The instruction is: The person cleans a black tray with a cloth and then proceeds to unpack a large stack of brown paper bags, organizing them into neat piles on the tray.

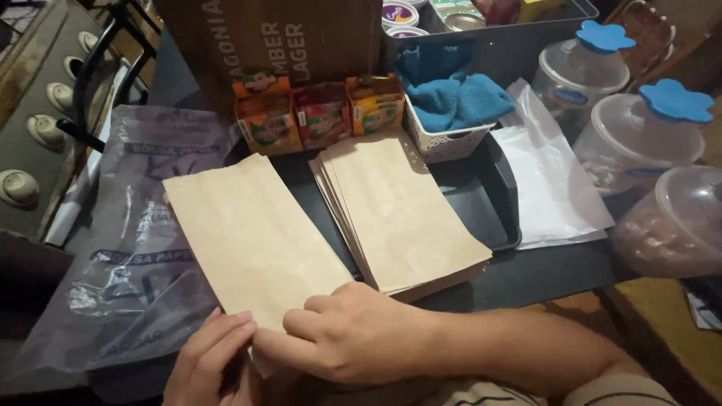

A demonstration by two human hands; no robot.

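Both hands, the left hand (207,357) and right hand (350,338), are pinching the near end of a brown paper bag (252,237) closed-fingered, flattening it at the bench's near edge, beside the bag stack (398,210).

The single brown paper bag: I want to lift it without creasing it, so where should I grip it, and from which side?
Probably the near short edge of the single paper bag, from your own side. It lies flat, that end reaches toward you, and your left hand and right hand already pinch it there. The stack of bags crowds its right.
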